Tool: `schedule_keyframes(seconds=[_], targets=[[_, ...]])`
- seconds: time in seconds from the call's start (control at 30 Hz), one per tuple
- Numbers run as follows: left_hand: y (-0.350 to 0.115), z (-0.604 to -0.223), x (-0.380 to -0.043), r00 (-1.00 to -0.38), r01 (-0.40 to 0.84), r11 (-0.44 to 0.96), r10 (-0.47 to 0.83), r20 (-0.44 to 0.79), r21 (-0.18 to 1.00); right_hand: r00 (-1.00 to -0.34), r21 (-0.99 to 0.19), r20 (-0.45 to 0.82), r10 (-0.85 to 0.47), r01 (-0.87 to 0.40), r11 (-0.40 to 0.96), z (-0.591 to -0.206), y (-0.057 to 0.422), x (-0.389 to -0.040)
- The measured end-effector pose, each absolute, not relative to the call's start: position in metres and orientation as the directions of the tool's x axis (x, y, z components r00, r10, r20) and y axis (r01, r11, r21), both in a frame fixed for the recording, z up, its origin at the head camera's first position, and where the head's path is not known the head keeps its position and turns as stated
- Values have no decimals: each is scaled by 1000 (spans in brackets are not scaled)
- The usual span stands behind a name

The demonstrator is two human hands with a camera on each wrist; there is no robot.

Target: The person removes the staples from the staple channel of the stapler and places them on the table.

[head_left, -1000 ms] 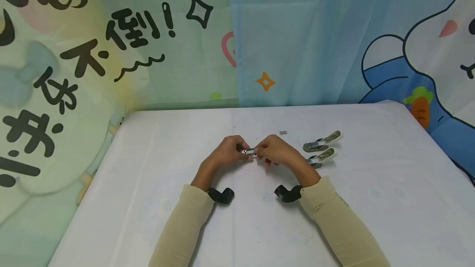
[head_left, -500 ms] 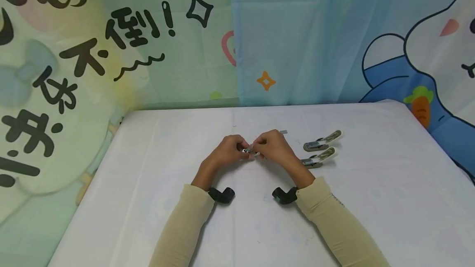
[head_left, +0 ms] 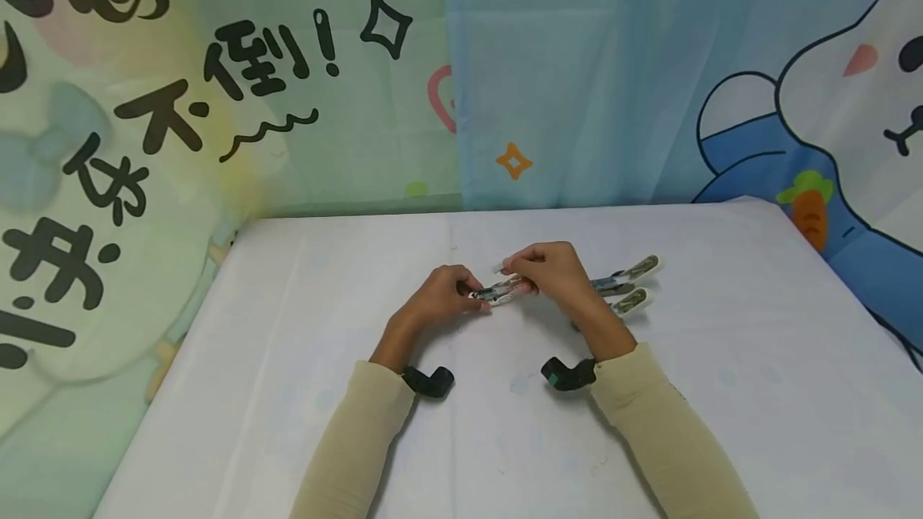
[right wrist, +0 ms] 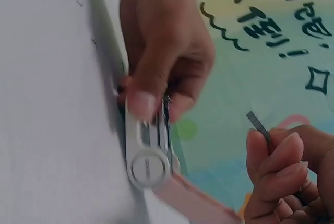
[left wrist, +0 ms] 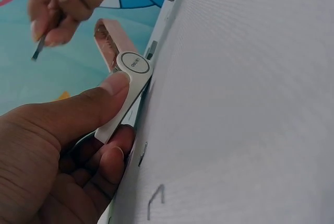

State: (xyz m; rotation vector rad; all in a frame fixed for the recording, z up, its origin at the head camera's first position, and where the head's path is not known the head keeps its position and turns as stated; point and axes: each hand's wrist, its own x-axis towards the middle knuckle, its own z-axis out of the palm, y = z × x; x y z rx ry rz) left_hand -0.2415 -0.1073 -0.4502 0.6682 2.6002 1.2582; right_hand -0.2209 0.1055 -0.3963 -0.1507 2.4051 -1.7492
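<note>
My left hand (head_left: 447, 292) grips a small white stapler (left wrist: 122, 98) near one end, thumb along its side. The stapler (right wrist: 147, 169) is folded open at its round hinge, and its pinkish handle (left wrist: 122, 38) swings out at an angle. Just right of it in the head view, my right hand (head_left: 551, 271) pinches a short grey strip of staples (right wrist: 259, 124) between thumb and fingertips. That staple strip (head_left: 497, 268) sticks out above the stapler, apart from it. In the left wrist view, the strip's end (left wrist: 36, 53) points down and away from the stapler.
Two more opened staplers lie right of my right hand, an upper stapler (head_left: 638, 269) and a lower stapler (head_left: 631, 301), partly hidden by the wrist. Loose staples (left wrist: 156, 200) are scattered on the white tabletop (head_left: 324, 423). A printed curtain (head_left: 562, 62) hangs behind.
The right hand has drawn back from the stapler, up and to the right, with the staple strip showing in its fingers. More of the stapler shows; the left hand stays in place.
</note>
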Motion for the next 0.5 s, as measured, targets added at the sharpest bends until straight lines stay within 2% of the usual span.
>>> schedule_keyframes(seconds=[0.1,0.5], targets=[[-107,-450,-241,-889,299,549,458,18,780,-988,-955,-69,-140,25,296,-398,118,-221],[-110,-452,-239,-888,299,527,458,30,796,-980,-949,-200,5,195,247,-413,146,-220]])
